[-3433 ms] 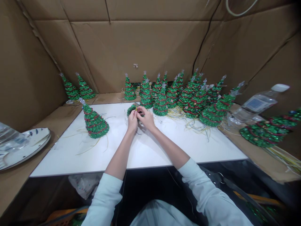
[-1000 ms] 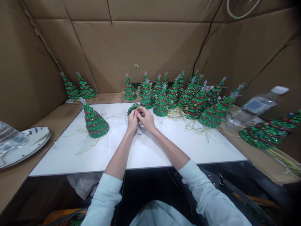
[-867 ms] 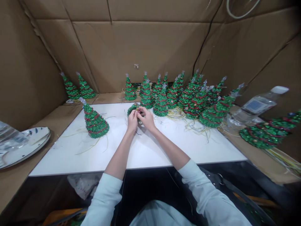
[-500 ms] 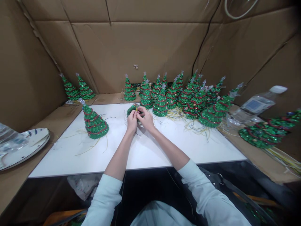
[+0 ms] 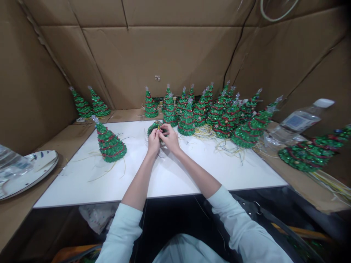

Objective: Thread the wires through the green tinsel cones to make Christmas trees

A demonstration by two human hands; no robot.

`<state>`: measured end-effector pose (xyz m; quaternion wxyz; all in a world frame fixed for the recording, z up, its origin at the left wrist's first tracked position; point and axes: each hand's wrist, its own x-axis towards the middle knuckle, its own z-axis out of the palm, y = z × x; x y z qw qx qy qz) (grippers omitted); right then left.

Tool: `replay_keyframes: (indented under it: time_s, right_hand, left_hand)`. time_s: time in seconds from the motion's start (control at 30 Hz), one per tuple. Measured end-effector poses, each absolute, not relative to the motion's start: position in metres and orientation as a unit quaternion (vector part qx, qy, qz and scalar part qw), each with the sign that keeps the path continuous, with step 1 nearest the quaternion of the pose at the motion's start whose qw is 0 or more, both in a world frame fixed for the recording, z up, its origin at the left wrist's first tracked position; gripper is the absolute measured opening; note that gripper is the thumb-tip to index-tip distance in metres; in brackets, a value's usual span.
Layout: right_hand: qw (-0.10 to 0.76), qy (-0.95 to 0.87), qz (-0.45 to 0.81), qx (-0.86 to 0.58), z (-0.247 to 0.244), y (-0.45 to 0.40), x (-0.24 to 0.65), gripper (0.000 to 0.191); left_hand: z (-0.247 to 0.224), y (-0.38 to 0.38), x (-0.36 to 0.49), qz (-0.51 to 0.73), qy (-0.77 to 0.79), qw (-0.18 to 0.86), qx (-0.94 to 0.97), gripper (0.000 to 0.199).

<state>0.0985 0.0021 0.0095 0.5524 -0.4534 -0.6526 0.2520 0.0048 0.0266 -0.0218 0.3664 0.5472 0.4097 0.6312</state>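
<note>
My left hand (image 5: 154, 140) and my right hand (image 5: 170, 137) meet over the middle of the white board (image 5: 175, 175), fingertips pinched together. Between them shows a thin yellow wire (image 5: 159, 126); its exact run is hidden by the fingers. Just behind the hands lies a green beaded piece (image 5: 152, 126), mostly covered, which looks like a beaded tree seen from its base. To the left a beaded Christmas tree (image 5: 110, 143) with red garland and a clear star stands on the board, loose wires around its foot.
Several beaded trees (image 5: 187, 118) crowd the back and right, with tangled wires (image 5: 204, 132) among them. Two trees (image 5: 98, 102) stand back left. A plastic bottle (image 5: 297, 122) leans at right beside a tilted tree (image 5: 309, 153). A plate (image 5: 44, 170) sits left. Cardboard walls (image 5: 170, 54) enclose the board.
Almost nothing differs. Both hands stay pinched at the same place, and the view has shifted very slightly.
</note>
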Motion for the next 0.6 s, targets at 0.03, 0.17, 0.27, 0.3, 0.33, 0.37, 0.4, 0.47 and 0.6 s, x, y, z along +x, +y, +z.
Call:
replay_keyframes:
  time_s: [0.03, 0.17, 0.27, 0.3, 0.33, 0.37, 0.4, 0.47, 0.6]
  right_hand:
    - [0.558, -0.649, 0.255, -0.451, 0.009, 0.002, 0.098, 0.027]
    - [0.571, -0.629, 0.291, -0.439, 0.009, 0.004, 0.099, 0.027]
    - [0.563, -0.604, 0.364, -0.430, 0.010, 0.009, 0.101, 0.030]
    - [0.559, -0.592, 0.395, -0.425, 0.011, 0.011, 0.102, 0.032]
    - [0.556, -0.579, 0.426, -0.417, 0.012, 0.013, 0.104, 0.035]
    - [0.554, -0.566, 0.453, -0.408, 0.013, 0.015, 0.106, 0.038]
    - [0.554, -0.556, 0.476, -0.398, 0.014, 0.016, 0.108, 0.041]
    - [0.554, -0.541, 0.508, -0.378, 0.016, 0.019, 0.113, 0.043]
    - [0.536, -0.523, 0.546, -0.377, 0.021, 0.023, 0.123, 0.037]
  left_hand:
    - [-0.022, 0.027, 0.005, 0.630, 0.412, 0.365, 0.548, 0.017]
    - [-0.021, 0.026, 0.004, 0.627, 0.413, 0.359, 0.554, 0.016]
    - [-0.020, 0.025, 0.004, 0.626, 0.411, 0.354, 0.560, 0.014]
    - [-0.019, 0.024, 0.004, 0.625, 0.412, 0.350, 0.563, 0.014]
    - [-0.019, 0.023, 0.004, 0.623, 0.415, 0.346, 0.566, 0.014]
    - [-0.018, 0.022, 0.004, 0.619, 0.418, 0.341, 0.571, 0.014]
    - [-0.017, 0.021, 0.005, 0.614, 0.422, 0.336, 0.576, 0.015]
    - [-0.015, 0.018, 0.005, 0.602, 0.427, 0.327, 0.591, 0.016]
    - [-0.012, 0.013, 0.006, 0.571, 0.428, 0.301, 0.633, 0.016]
